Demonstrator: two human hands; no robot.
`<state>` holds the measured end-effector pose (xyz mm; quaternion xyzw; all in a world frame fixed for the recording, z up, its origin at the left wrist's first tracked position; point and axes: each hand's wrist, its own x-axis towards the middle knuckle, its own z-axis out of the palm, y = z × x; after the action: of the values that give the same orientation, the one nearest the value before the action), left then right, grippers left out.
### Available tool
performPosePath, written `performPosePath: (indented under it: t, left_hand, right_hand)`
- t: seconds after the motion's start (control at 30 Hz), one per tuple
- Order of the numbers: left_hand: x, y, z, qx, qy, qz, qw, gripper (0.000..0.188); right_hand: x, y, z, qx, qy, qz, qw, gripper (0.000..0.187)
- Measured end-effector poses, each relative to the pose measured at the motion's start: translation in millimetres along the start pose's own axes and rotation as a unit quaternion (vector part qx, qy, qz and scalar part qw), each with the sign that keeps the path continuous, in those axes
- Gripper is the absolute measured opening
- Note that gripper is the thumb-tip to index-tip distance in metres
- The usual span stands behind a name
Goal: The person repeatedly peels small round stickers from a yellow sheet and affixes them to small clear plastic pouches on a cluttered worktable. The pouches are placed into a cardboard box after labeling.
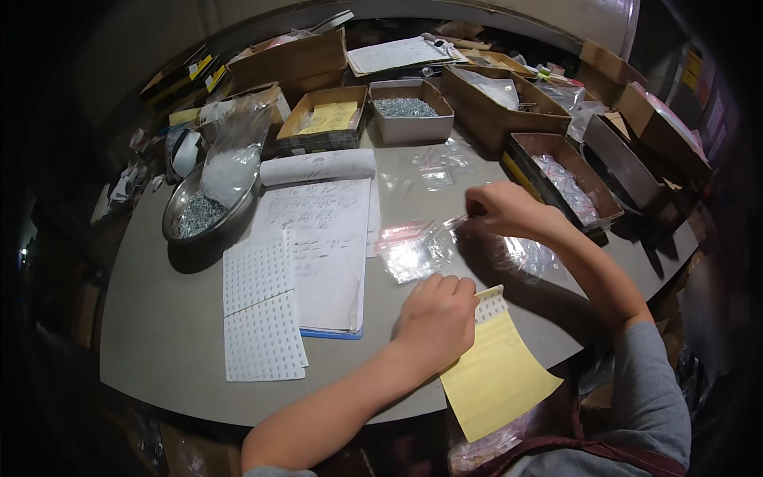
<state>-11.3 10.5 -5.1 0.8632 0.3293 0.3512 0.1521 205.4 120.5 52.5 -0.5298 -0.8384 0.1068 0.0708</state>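
My left hand is closed on the edge of a label sheet, whose yellow backing hangs over the table's front edge. A strip of small white printed labels shows along its top. Farther right, my right hand has its fingertips pinched together on what looks like a small clear plastic bag; the fingers partly hide it. Between the hands lies a stack of clear zip bags with red seal lines. More clear bags lie under my right forearm.
An open notebook and white label sheets lie to the left. Behind them is a metal bowl of small metal parts. A box of screws, a box of filled bags and other cartons line the back and right.
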Motion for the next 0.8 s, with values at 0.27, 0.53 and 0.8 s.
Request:
performPosePath:
  t: [0.27,0.53,0.8]
  left_hand:
    - [2,0,-2,-0.005,0.011,0.009,1.0,0.012]
    - [2,-2,1,-0.019,0.016,0.014,1.0,0.01]
    - [3,-10,1,0.02,0.001,0.032,0.999,0.007]
  right_hand:
    - [11,-19,27,0.083,0.019,-0.128,0.988,0.023]
    - [3,3,23,0.031,0.046,0.045,0.997,0.023]
    - [-86,-19,-7,0.179,-0.085,-0.076,0.977,0.024]
